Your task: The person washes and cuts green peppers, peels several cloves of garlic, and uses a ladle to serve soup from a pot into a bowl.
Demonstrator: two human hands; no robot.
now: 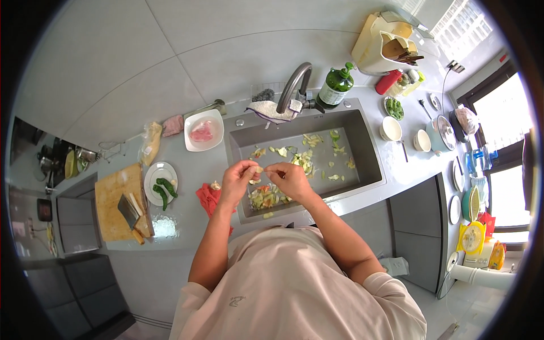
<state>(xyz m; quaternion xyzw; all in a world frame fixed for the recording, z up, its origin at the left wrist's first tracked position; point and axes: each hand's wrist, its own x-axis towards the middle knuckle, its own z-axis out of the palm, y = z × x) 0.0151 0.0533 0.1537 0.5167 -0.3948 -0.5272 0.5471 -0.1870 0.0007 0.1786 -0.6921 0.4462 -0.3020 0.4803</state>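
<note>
My left hand (239, 177) pinches a small pale piece, apparently a garlic clove (259, 169), between thumb and fingertips above the sink's near left part. My right hand (290, 180) has its thumb and forefinger pinched together right beside the clove; whether a bit of skin is between them is too small to tell. Below both hands the grey sink (369, 168) holds scattered vegetable peelings (267, 198). Left of my left hand, what looks like part of a garlic bulb (215, 185) sits by a red cloth (207, 199) on the counter.
A white plate (154, 173) bears green peppers (160, 193). Further left, a cleaver (127, 211) lies on a wooden cutting board (111, 193). A white bowl (188, 143) holds pink meat (201, 131). Behind the sink stand a faucet (285, 90) and a green pump bottle (335, 87).
</note>
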